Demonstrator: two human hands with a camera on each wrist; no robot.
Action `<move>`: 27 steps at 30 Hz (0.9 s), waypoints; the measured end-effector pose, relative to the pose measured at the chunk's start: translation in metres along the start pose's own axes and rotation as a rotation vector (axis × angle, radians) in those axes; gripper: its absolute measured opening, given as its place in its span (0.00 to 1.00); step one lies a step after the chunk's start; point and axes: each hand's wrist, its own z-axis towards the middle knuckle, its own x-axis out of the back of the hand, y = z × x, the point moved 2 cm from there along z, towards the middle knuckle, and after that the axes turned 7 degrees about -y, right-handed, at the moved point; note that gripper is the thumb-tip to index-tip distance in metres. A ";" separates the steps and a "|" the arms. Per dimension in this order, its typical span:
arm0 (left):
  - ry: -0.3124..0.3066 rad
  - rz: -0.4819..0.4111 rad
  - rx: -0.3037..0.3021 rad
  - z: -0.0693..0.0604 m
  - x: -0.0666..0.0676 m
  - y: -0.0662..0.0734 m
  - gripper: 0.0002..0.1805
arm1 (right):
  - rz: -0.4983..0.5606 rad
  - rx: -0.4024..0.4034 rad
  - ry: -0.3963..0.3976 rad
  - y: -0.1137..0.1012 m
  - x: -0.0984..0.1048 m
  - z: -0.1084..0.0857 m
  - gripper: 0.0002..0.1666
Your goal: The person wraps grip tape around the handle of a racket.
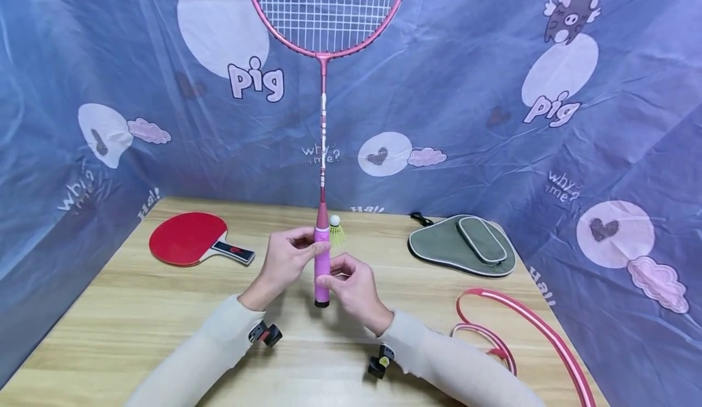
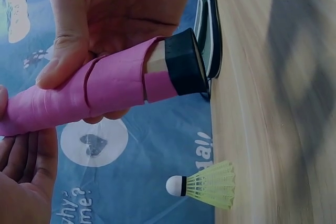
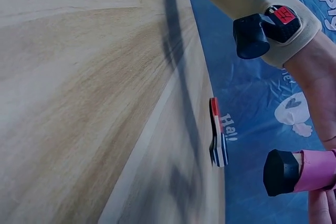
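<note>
A pink badminton racket (image 1: 323,212) stands upright over the table, strings at the top. My left hand (image 1: 286,262) holds the upper part of its handle, thumb against the front. Lower down, my right hand (image 1: 355,286) pinches the same handle between thumb and fingers. Pink grip tape (image 2: 115,85) winds round the handle, as the left wrist view shows. Near the black end cap (image 2: 185,62) a strip of bare wood-coloured handle shows between the tape's edges. The right wrist view catches only the handle's end and part of the left hand.
A red table tennis bat (image 1: 186,239) lies at the left. Behind the handle stands a yellow shuttlecock (image 1: 336,231). At the right are a green bat case (image 1: 439,245) and a loosely curled red strap (image 1: 537,318). Patterned blue cloth (image 1: 466,78) encloses the table's back and sides.
</note>
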 end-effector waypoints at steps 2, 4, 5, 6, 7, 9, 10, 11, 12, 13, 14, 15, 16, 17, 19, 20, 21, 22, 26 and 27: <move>-0.010 -0.010 -0.007 -0.001 -0.001 0.000 0.13 | -0.003 -0.005 -0.002 0.001 0.001 -0.001 0.14; -0.017 -0.019 -0.009 -0.001 -0.002 -0.001 0.13 | -0.002 -0.010 -0.006 0.000 0.002 -0.002 0.14; -0.020 -0.021 -0.013 -0.001 -0.003 -0.001 0.13 | 0.001 -0.009 -0.009 0.000 0.003 -0.003 0.14; -0.022 -0.024 -0.014 -0.002 -0.003 -0.002 0.13 | 0.002 -0.009 -0.010 0.000 0.003 -0.003 0.14; -0.025 -0.026 -0.018 -0.002 -0.004 -0.002 0.13 | 0.000 -0.011 -0.011 0.001 0.004 -0.003 0.14; -0.024 -0.026 -0.023 -0.002 -0.005 -0.002 0.13 | -0.008 -0.011 -0.013 0.001 0.005 -0.003 0.14; -0.023 -0.027 -0.025 -0.002 -0.005 -0.002 0.13 | -0.011 -0.009 -0.014 0.002 0.005 -0.003 0.14; -0.023 -0.029 -0.031 -0.001 -0.006 -0.002 0.13 | -0.011 -0.006 -0.015 0.002 0.006 -0.003 0.14; -0.023 -0.035 -0.033 -0.001 -0.007 -0.002 0.13 | -0.012 -0.005 -0.014 0.002 0.006 -0.003 0.14; -0.023 -0.038 -0.037 0.000 -0.007 -0.002 0.13 | -0.013 -0.001 -0.014 0.003 0.007 -0.002 0.14; -0.023 -0.041 -0.039 0.001 -0.008 -0.002 0.13 | -0.009 0.005 -0.013 0.003 0.008 -0.002 0.14; -0.022 -0.045 -0.041 0.002 -0.009 -0.002 0.13 | -0.007 0.010 -0.011 0.003 0.008 -0.002 0.13; -0.023 -0.048 -0.043 0.002 -0.010 -0.002 0.13 | -0.004 0.015 -0.010 0.003 0.009 -0.001 0.13; -0.023 -0.049 -0.044 0.003 -0.010 -0.002 0.14 | -0.001 0.019 -0.008 0.003 0.009 -0.001 0.13; -0.021 -0.047 -0.046 0.003 -0.011 -0.002 0.13 | -0.004 0.026 -0.004 0.004 0.010 -0.001 0.13; -0.019 -0.044 -0.047 0.003 -0.011 -0.001 0.13 | -0.007 0.027 -0.002 0.004 0.010 -0.001 0.13; -0.018 -0.041 -0.048 0.003 -0.012 -0.001 0.13 | -0.015 0.024 0.003 0.004 0.010 -0.001 0.13; -0.019 -0.037 -0.052 0.002 -0.012 -0.001 0.13 | -0.022 0.021 0.007 0.004 0.011 -0.001 0.13; -0.026 -0.026 -0.063 0.002 -0.012 0.001 0.13 | -0.051 0.016 0.023 0.003 0.012 -0.003 0.12; -0.028 -0.025 -0.065 0.002 -0.012 0.001 0.13 | -0.058 0.015 0.025 0.002 0.013 -0.003 0.13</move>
